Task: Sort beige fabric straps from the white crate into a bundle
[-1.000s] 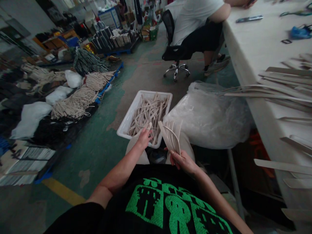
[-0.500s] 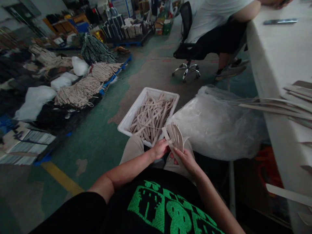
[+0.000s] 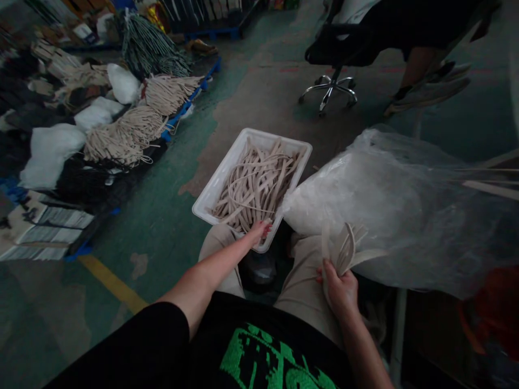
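Observation:
My right hand [image 3: 341, 289] is closed around a small bundle of flat beige strips [image 3: 344, 249], held upright above my right thigh with the tops fanning out. My left hand [image 3: 259, 232] is over the near edge of a white plastic bin [image 3: 219, 174], its fingers curled close to the strips inside. A pale tip shows at those fingers; what they hold, if anything, I cannot make out. Inside the bin lies a tangled heap of long beige strips [image 3: 253, 183].
A large clear plastic bag [image 3: 365, 189] bulges to the right of the bin. Behind it are a swivel chair [image 3: 334, 67] and a seated person's legs. Along the left, pallets carry cord bundles [image 3: 125, 135] and white bags [image 3: 52, 151]. More strips [image 3: 490, 189] stick out at the right edge.
My left hand has left the bundle and moved to the bin's near edge. My right hand has carried the bundle to the right. The view has tilted down.

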Action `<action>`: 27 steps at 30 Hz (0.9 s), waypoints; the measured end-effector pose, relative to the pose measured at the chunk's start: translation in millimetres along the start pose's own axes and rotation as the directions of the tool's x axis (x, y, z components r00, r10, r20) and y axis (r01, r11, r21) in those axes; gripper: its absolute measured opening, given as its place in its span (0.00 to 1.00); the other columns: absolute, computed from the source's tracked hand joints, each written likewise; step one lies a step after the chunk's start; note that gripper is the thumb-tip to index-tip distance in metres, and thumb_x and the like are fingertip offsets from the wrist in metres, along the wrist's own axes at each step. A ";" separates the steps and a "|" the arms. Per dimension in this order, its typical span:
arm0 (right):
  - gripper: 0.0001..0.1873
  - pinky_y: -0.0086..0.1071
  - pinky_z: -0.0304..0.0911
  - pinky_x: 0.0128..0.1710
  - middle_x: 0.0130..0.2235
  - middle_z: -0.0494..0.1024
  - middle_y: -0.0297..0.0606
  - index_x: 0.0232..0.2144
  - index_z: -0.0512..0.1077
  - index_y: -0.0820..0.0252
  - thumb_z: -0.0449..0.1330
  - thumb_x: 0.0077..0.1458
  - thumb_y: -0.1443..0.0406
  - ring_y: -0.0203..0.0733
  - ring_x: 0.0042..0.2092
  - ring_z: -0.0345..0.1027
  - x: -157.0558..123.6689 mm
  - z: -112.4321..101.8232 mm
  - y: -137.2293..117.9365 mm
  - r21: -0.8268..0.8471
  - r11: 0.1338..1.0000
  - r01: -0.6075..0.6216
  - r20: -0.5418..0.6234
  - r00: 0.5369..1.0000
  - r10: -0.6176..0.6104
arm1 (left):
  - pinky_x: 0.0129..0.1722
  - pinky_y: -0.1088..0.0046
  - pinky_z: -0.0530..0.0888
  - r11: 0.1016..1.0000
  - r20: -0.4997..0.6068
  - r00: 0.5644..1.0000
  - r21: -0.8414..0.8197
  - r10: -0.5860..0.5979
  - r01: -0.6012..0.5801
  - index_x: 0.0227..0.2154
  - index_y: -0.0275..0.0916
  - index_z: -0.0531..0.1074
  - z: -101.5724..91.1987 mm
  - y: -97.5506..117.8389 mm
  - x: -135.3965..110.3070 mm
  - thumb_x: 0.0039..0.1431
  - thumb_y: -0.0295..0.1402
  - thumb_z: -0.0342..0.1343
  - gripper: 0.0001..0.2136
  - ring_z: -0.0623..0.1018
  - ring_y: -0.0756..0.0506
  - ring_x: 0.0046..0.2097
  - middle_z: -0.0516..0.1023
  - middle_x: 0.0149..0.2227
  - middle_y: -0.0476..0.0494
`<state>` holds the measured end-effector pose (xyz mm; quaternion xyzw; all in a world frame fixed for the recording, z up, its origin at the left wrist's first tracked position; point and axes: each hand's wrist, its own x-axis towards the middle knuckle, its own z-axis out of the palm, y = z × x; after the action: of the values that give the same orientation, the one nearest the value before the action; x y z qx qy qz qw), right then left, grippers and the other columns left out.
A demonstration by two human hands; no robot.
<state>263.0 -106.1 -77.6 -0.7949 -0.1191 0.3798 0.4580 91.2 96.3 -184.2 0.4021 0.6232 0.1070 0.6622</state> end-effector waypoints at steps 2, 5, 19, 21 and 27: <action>0.23 0.35 0.66 0.24 0.19 0.76 0.40 0.21 0.72 0.59 0.64 0.44 0.45 0.45 0.21 0.71 2.9 0.4 1.1 -0.056 0.998 0.014 -0.008 1.000 -0.014 | 0.35 0.75 0.72 0.997 -0.018 0.999 0.062 0.036 -0.035 0.39 0.34 0.76 3.4 3.5 20.6 0.59 0.38 0.58 0.12 0.77 0.48 0.35 0.81 0.37 0.40; 0.23 0.36 0.67 0.23 0.20 0.78 0.42 0.23 0.73 0.59 0.65 0.43 0.44 0.48 0.22 0.73 4.1 -0.2 3.9 -0.083 0.996 -0.009 -0.033 0.999 0.007 | 0.40 0.72 0.72 0.982 -0.028 0.994 0.162 0.106 -0.100 0.37 0.35 0.78 15.9 8.0 45.3 0.55 0.34 0.60 0.10 0.77 0.45 0.39 0.81 0.36 0.42; 0.28 0.36 0.70 0.23 0.22 0.80 0.45 0.23 0.76 0.61 0.65 0.42 0.40 0.49 0.22 0.75 6.7 -6.1 17.7 -0.135 0.989 -0.058 -0.052 0.997 0.051 | 0.42 0.72 0.69 0.898 -0.152 0.942 0.380 0.298 -0.223 0.32 0.36 0.80 55.0 15.2 99.3 0.53 0.29 0.58 0.07 0.77 0.45 0.40 0.81 0.34 0.45; 0.28 0.36 0.70 0.24 0.22 0.80 0.45 0.22 0.76 0.61 0.65 0.42 0.41 0.50 0.22 0.75 6.5 -6.5 15.9 -0.144 0.988 -0.059 -0.066 0.997 0.050 | 0.40 0.73 0.69 0.904 -0.161 0.942 0.368 0.295 -0.220 0.33 0.37 0.80 47.1 12.4 96.8 0.53 0.30 0.58 0.07 0.76 0.47 0.37 0.81 0.33 0.47; 0.26 0.37 0.69 0.23 0.22 0.80 0.44 0.23 0.75 0.60 0.66 0.42 0.42 0.50 0.22 0.74 6.2 -2.6 11.7 -0.105 0.993 -0.061 -0.056 0.997 0.056 | 0.34 0.74 0.69 0.936 -0.184 0.954 0.308 0.237 -0.173 0.28 0.36 0.79 12.4 2.5 75.7 0.52 0.33 0.59 0.06 0.75 0.47 0.30 0.76 0.24 0.49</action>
<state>267.2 -110.9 -89.5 -0.8311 -0.1037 0.3649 0.4067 118.6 141.6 -239.8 0.5431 0.6553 0.1274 0.5092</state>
